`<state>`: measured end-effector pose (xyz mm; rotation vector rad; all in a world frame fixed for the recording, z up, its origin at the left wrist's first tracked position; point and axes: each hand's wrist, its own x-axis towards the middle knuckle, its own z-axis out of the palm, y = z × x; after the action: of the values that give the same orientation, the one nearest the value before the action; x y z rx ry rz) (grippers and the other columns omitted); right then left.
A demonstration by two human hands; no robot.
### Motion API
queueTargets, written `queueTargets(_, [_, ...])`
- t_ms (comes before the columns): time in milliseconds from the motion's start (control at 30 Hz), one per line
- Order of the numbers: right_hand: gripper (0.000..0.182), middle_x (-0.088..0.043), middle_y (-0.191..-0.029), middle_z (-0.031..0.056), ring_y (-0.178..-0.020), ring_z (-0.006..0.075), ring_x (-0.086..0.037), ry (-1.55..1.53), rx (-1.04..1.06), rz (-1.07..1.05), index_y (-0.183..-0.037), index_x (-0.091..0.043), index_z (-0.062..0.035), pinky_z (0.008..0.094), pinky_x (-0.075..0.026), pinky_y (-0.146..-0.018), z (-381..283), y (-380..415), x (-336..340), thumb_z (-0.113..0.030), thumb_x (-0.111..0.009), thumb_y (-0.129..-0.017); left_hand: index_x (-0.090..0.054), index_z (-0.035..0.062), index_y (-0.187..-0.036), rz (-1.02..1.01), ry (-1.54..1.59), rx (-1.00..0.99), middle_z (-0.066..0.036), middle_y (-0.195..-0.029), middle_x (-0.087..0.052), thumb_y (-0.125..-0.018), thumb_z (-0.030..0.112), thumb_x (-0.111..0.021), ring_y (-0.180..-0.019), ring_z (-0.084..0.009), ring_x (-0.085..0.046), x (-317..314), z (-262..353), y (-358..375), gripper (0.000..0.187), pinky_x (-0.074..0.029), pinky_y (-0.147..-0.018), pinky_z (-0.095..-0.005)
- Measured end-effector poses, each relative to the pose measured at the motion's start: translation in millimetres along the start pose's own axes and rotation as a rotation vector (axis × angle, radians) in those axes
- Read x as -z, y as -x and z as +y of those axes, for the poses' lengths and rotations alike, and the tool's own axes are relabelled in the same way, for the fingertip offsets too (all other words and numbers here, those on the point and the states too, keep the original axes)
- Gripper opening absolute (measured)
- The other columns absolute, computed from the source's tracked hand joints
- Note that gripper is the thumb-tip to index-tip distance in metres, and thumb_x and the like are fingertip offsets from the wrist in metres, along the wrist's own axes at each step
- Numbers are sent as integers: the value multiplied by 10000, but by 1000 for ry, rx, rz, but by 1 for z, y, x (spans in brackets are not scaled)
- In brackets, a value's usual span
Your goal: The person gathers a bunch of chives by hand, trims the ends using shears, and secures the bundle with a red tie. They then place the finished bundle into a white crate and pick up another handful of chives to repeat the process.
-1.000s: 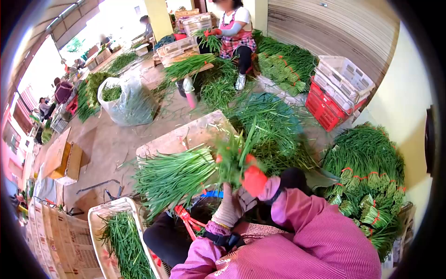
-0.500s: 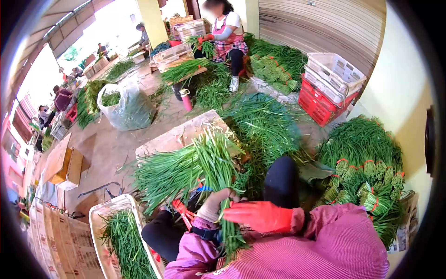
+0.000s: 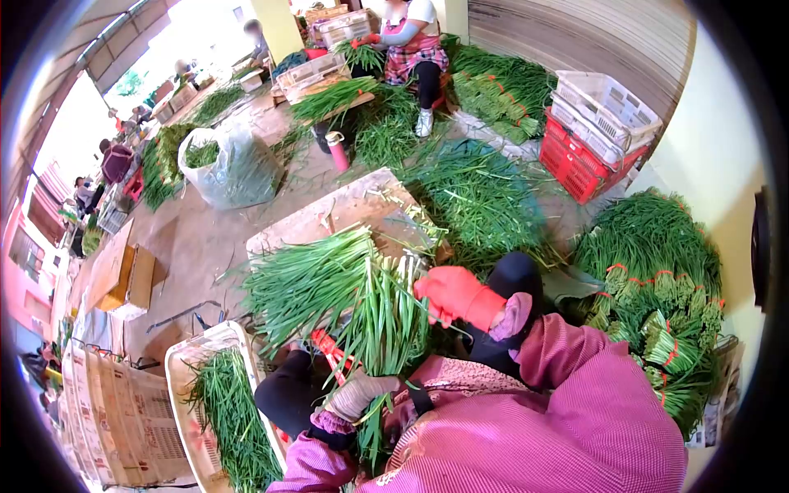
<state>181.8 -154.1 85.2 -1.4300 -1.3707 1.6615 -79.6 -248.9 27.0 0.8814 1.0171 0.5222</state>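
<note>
Grey-gloved left hand (image 3: 359,394) clenched round a bunch of long green stalks (image 3: 385,320), pale ends near a rectangular wooden board (image 3: 308,220). Red-rubber-gloved right hand (image 3: 456,296) beside those ends, fingers partly curled; grip cannot be told.

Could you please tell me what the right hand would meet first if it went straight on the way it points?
The right hand would probably meet the pale stalks of the leafy green bunch first, though depth is unclear.
</note>
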Motion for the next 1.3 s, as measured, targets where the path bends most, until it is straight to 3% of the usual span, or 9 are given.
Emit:
queueTargets(300, [390,-634,-664,52,-526,121,-602,-33,160,81,-1148,-620,-74,263,-467,-488,-9,11,16,-406,-502,-981,-603,12,-1200,69,58,96,-40,-1070,-671,-772,93,-778,-941,-144,-616,0,-20,11,469,-502,-869,-317])
queueTargets(400, [620,-636,-655,103,-554,290,-632,939,414,207,-1409,-427,-162,400,-480,-499,9,14,-17,-480,-586,-900,-528,44,-1324,41,-189,-65,-61,-1200,-641,-799,123,-770,-1065,-188,-601,-11,-12,8,583,-466,-959,-322])
queueTargets(700, [119,-615,-641,94,-595,327,-632,1078,575,424,-812,-583,-137,453,-483,-513,50,-24,-11,-248,-601,-852,-527,33,-1298,173,-426,-208,-81,-1184,-647,-841,125,-708,-1039,-211,-632,-28,-4,10,501,-501,-920,-343])
queueTargets(767, [88,-624,-664,86,-575,274,-637,1015,648,567,-873,-611,-131,403,-496,-526,49,-26,18,-211,-576,-886,-524,28,-1284,23,-854,-407,-78,-1179,-644,-849,100,-697,-1045,-206,-622,-4,-45,-12,474,-492,-936,-339])
queueTargets(833, [148,-629,-662,76,-537,199,-623,289,278,499,-935,-620,-94,333,-497,-508,31,-18,41,-199,-515,-938,-483,28,-1308,77,296,-37,-100,-1140,-661,-862,98,-671,-1017,-223,-631,-10,-48,-2,489,-488,-911,-343])
queueTargets(967, [219,-628,-648,82,-480,137,-584,-126,157,224,-1013,-607,-49,267,-470,-441,7,9,45,-227,-483,-984,-480,6,-1323,69,-854,-312,-103,-1209,-637,-924,111,-590,-1086,-221,-613,-7,-40,-2,427,-476,-958,-327])
queueTargets(1067, [279,-625,-614,56,-494,144,-603,184,44,142,-1027,-596,-72,300,-480,-457,16,17,4,-337,-581,-939,-465,35,-1369,43,550,-105,-100,-1254,-623,-899,72,-579,-1126,-224,-599,-6,-71,-17,485,-458,-973,-317])
queueTargets(1200, [304,-633,-623,106,-464,220,-604,680,270,356,-910,-598,-78,378,-497,-495,49,10,-21,-380,-626,-896,-403,49,-1425,170,-517,-185,-56,-1288,-606,-843,57,-623,-1094,-206,-615,-8,-57,-4,622,-492,-886,-279])
queueTargets(1300, [217,-632,-606,70,-462,179,-603,400,131,318,-884,-618,-90,329,-486,-470,47,9,-11,-305,-603,-909,-380,69,-1442,183,62,-90,-74,-1260,-622,-835,99,-650,-1057,-202,-632,-9,-59,-4,665,-514,-816,-287])
